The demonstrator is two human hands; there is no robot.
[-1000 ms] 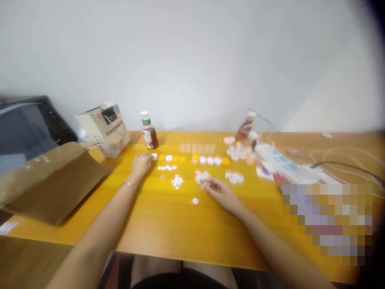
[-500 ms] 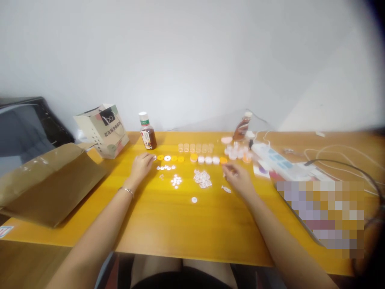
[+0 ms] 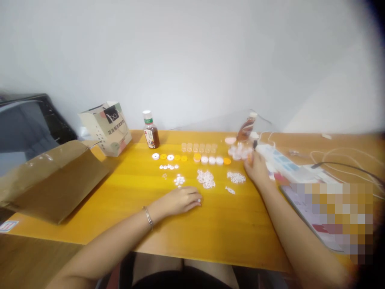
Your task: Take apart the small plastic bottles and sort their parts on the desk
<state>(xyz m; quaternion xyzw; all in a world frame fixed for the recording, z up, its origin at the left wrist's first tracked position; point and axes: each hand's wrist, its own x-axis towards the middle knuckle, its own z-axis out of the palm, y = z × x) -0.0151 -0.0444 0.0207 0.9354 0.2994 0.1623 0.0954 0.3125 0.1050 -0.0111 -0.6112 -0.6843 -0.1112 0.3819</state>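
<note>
My left hand (image 3: 183, 200) rests low over the middle of the table, its fingers closed on a small white disc (image 3: 199, 200). At the right, my right hand (image 3: 255, 166) is curled beside a cluster of clear and white small containers (image 3: 239, 151). A small orange piece (image 3: 249, 159) shows at its fingertips, blurred. A row of white and yellow round caps (image 3: 170, 157) and a second row of white and orange ones (image 3: 211, 160) lie across the table. Nearer are white beads (image 3: 179, 179), two heaps of white cut-out pieces (image 3: 205, 179) and a lone fish-shaped piece (image 3: 230, 190).
Several clear cups (image 3: 196, 148) stand behind the rows. Dark drink bottles (image 3: 151, 136) flank them left and right. A paper bag (image 3: 111, 134) and a brown open bag (image 3: 60, 184) are at the left; a power strip (image 3: 275, 158) and cables lie right.
My left hand has left the far-left white cap and come down to the lone white disc. My right hand has moved right from the white cut-out pieces to the container cluster.
</note>
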